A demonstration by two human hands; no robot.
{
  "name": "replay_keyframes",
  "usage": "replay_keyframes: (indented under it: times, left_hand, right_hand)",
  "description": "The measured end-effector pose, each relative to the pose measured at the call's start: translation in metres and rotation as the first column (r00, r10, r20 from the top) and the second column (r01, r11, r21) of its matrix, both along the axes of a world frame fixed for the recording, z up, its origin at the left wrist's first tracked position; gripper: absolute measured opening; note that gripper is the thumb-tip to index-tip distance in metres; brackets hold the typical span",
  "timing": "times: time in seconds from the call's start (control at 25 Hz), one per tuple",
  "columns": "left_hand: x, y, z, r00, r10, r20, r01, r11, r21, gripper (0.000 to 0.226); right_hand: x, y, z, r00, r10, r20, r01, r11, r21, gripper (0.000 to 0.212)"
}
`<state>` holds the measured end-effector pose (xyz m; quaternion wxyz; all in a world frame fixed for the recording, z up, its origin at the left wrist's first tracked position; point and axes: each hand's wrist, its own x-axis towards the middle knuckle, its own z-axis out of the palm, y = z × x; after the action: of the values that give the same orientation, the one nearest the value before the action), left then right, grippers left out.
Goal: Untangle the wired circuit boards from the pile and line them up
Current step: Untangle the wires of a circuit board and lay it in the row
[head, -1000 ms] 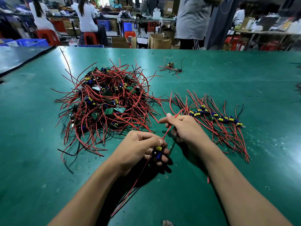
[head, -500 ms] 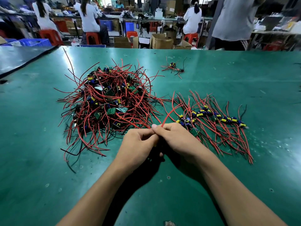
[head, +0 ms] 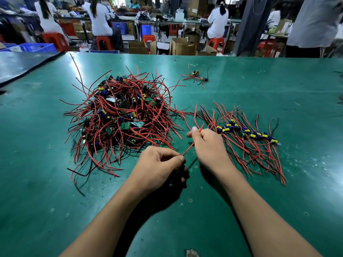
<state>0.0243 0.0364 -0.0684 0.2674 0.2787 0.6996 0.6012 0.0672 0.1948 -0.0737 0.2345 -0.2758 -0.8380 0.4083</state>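
A tangled pile of small green circuit boards with red and black wires (head: 122, 115) lies on the green table, left of centre. To its right, a row of lined-up boards (head: 246, 133) lies with wires fanned toward me. My left hand (head: 157, 169) grips one board, mostly hidden under its fingers, just below the pile's near edge. My right hand (head: 207, 145) pinches that board's red wire (head: 189, 147), stretched taut between both hands.
A lone board with wires (head: 195, 76) lies farther back on the green table (head: 278, 89). A dark mat (head: 22, 65) covers the far left. Beyond the far edge are cardboard boxes (head: 181, 46), red stools and seated people.
Both hands met close together half a second ago; now they have separated again, the right hand sliding up along the red wire while the left holds the board low.
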Motion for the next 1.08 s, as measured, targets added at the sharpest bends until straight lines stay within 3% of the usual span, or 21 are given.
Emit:
replay_keyframes:
  times: [0.16,0.36,0.52,0.88,1.08]
  left_hand:
    - [-0.001,0.002,-0.004,0.997,0.029,0.068,-0.030,0.999,0.017,0.014]
    - [-0.001,0.004,-0.004,0.989,0.057,0.133,-0.064,0.997,0.049,0.014]
    - [-0.005,0.003,-0.004,0.986,0.060,0.154,-0.068,0.996,0.050,0.014]
    - [-0.007,-0.003,0.000,0.948,-0.020,0.317,-0.021,0.992,0.125,0.014]
    - [-0.006,-0.004,0.004,0.935,-0.084,0.345,0.045,0.992,0.119,0.014]
  right_hand:
    - [-0.002,-0.004,-0.002,0.998,-0.029,-0.047,0.026,0.998,-0.061,0.044]
    - [0.003,-0.006,-0.004,0.989,0.142,0.043,-0.133,0.976,-0.172,0.040]
    - [0.002,-0.010,-0.005,0.988,0.150,-0.023,-0.150,0.939,-0.311,0.039]
    - [0.000,-0.004,0.004,0.966,-0.047,-0.253,-0.147,0.708,-0.691,0.045]
    - [0.002,0.000,0.012,0.964,-0.127,-0.232,-0.134,0.523,-0.841,0.050]
